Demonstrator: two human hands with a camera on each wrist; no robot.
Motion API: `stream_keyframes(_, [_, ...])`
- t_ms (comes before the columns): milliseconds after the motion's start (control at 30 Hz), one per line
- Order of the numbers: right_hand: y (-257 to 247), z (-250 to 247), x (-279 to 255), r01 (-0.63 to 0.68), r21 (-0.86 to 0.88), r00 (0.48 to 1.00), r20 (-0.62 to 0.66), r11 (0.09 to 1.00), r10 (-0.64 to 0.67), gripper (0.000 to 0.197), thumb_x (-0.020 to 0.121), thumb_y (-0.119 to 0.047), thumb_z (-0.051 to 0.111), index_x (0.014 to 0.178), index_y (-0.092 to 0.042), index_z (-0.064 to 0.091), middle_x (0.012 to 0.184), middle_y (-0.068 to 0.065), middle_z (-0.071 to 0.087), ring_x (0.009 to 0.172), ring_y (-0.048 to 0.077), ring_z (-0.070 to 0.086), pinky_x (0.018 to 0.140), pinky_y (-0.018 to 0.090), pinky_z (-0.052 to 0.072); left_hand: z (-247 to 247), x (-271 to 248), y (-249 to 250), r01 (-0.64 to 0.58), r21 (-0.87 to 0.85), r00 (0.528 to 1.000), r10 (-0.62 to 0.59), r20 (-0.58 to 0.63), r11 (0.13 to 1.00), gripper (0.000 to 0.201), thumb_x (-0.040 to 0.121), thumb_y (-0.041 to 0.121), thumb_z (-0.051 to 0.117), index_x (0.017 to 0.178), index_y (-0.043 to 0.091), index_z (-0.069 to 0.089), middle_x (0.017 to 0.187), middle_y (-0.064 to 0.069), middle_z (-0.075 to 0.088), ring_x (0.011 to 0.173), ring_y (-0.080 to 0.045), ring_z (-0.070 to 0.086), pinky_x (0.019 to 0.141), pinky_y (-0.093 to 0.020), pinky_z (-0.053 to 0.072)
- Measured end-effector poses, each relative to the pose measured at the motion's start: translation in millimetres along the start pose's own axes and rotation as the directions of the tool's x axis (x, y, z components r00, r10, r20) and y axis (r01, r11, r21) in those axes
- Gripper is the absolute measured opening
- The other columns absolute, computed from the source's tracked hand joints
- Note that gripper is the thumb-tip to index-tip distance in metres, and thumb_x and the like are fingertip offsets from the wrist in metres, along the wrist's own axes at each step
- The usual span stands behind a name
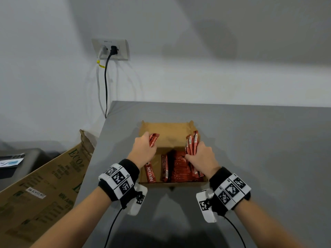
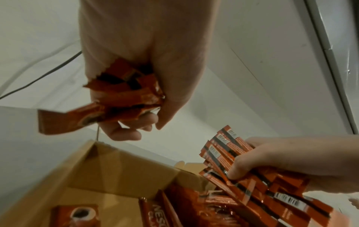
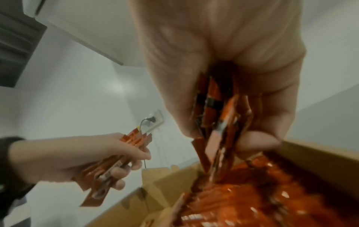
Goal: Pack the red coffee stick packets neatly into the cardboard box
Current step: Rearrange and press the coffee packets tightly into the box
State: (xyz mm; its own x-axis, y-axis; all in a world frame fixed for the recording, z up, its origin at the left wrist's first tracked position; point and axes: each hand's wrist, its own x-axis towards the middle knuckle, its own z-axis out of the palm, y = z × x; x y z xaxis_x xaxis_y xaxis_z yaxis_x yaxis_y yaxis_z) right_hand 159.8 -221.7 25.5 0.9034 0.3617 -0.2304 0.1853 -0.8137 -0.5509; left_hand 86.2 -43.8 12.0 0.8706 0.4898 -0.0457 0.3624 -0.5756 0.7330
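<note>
Both wrists reach over a grey table into the open cardboard box, where red packets lie packed at the right, long axes running near to far. Right hand clenches a bundle of packets, ends pointing far and up. Left hand grips a smaller bunch above the box's left side, likewise angled away.

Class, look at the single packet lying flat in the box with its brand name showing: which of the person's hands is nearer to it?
Left. The left hand hangs just above the flat packet, gripping a few packets; the right hand holds a bundle over the box's opposite side.
</note>
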Motion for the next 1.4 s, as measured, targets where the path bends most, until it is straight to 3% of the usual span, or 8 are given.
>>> stream_keyframes(133, [4,10,-6,0.020,-0.082,0.999,-0.023,0.996,-0.022,0.041,0.086,-0.030,0.061,0.110,-0.005,0.040,0.110,0.018,0.059,0.099,0.035,0.061,0.081,0.040,0.052,8,-1,0,-0.006,0.032,0.999,0.005,0.048,0.999,0.012,0.091,0.010,0.053,0.098,0.000,0.054,0.087,-0.015,0.063,0.074,-0.030,0.064,0.066,-0.039,0.055])
stream_keyframes(467, [-8,21,-8,0.029,-0.301,0.997,-0.063,0.953,-0.050,0.052,0.088,-0.033,0.058,0.123,0.000,0.039,0.119,0.015,0.056,0.109,0.030,0.057,0.083,0.035,0.049,26,0,1,-0.059,0.229,0.973,0.004,0.232,0.972,0.016,0.085,0.017,0.061,0.094,0.004,0.063,0.089,-0.009,0.066,0.079,-0.022,0.063,0.070,-0.032,0.054])
stream_keyframes(600, [-7,25,-10,0.056,-0.297,0.994,-0.076,0.953,-0.082,0.085,0.087,-0.034,0.061,0.145,0.001,0.009,0.133,0.017,0.042,0.121,0.029,0.048,0.092,0.034,0.046,31,-2,6,-0.020,0.284,0.954,-0.067,0.294,0.958,0.028,0.085,0.024,0.065,0.104,0.004,0.059,0.101,-0.010,0.065,0.088,-0.024,0.064,0.077,-0.033,0.055])
stream_keyframes(700, [-5,28,-13,0.086,-0.309,0.990,-0.083,0.947,-0.117,0.091,0.087,-0.035,0.062,0.146,-0.001,0.002,0.138,0.017,0.036,0.128,0.028,0.041,0.096,0.032,0.044,33,-4,11,-0.045,0.404,0.942,-0.096,0.320,0.913,0.031,0.086,0.025,0.062,0.108,0.005,0.054,0.109,-0.011,0.061,0.096,-0.027,0.062,0.082,-0.036,0.053])
stream_keyframes(933, [1,22,-11,0.163,-0.325,0.978,-0.067,0.931,-0.195,0.093,0.083,-0.038,0.067,0.147,-0.004,0.009,0.137,0.013,0.035,0.129,0.025,0.037,0.101,0.031,0.041,36,-6,21,-0.055,0.541,0.937,-0.145,0.319,0.839,0.032,0.087,0.026,0.061,0.110,0.007,0.052,0.115,-0.010,0.059,0.102,-0.028,0.060,0.079,-0.033,0.047])
stream_keyframes(1067, [4,17,-13,0.227,-0.435,0.956,-0.072,0.872,-0.285,0.072,0.082,-0.037,0.066,0.140,-0.014,0.029,0.130,0.008,0.038,0.120,0.024,0.039,0.097,0.037,0.040,36,-5,23,-0.044,0.557,0.931,-0.169,0.324,0.829,0.036,0.086,0.028,0.064,0.112,0.006,0.052,0.116,-0.010,0.059,0.103,-0.028,0.060,0.078,-0.033,0.046])
stream_keyframes(1267, [6,19,-11,0.245,-0.501,0.910,-0.177,0.830,-0.376,0.031,0.060,-0.023,0.082,0.083,-0.012,0.064,0.091,0.008,0.055,0.081,0.026,0.054,0.063,0.039,0.045,36,-5,24,-0.045,0.575,0.921,-0.189,0.340,0.817,0.034,0.087,0.028,0.063,0.112,0.006,0.052,0.115,-0.009,0.060,0.103,-0.027,0.060,0.076,-0.031,0.043])
stream_keyframes(1400, [7,17,-8,0.270,-0.497,0.899,-0.177,0.825,-0.401,0.020,0.082,-0.024,0.063,0.099,-0.012,0.065,0.100,0.006,0.059,0.093,0.025,0.053,0.077,0.039,0.039,33,-6,22,-0.073,0.584,0.932,-0.152,0.328,0.809,0.034,0.087,0.025,0.061,0.114,0.006,0.050,0.117,-0.010,0.058,0.104,-0.028,0.059,0.079,-0.033,0.046])
